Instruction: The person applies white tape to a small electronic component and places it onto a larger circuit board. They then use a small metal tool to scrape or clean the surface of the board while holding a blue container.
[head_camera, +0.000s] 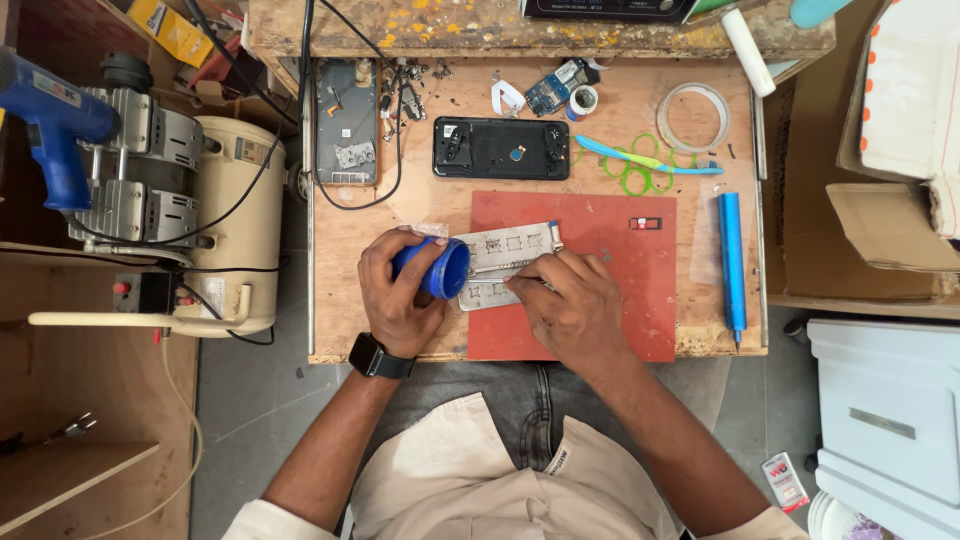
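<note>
Lying flat near the middle of the workbench, a silvery metal frame (505, 262) with rectangular cut-outs straddles the left edge of a red mat (610, 270), partly on it and partly on bare wood. The right hand (570, 305) presses down on the frame's near right corner, fingers curled close together; whether they pinch a small tool I cannot tell. The left hand (400, 290) is wrapped around a blue cup-shaped object (440, 268), fully closed on it, its open mouth facing right and touching the frame's left end. A black watch (378, 357) sits on that wrist.

Farther away on the wooden bench top (350, 320) lies a black phone body (501, 148), and to its left a grey phone housing (346, 122) with black cables across it. Right of the black phone lie a light-blue toothbrush (645, 158) over green rings (640, 178) and a clear tape roll (693, 116). A blue cylindrical tool (732, 260) lies along the bench's right edge. Off to the left stands a cream air compressor (235, 220), well apart from the hands.
</note>
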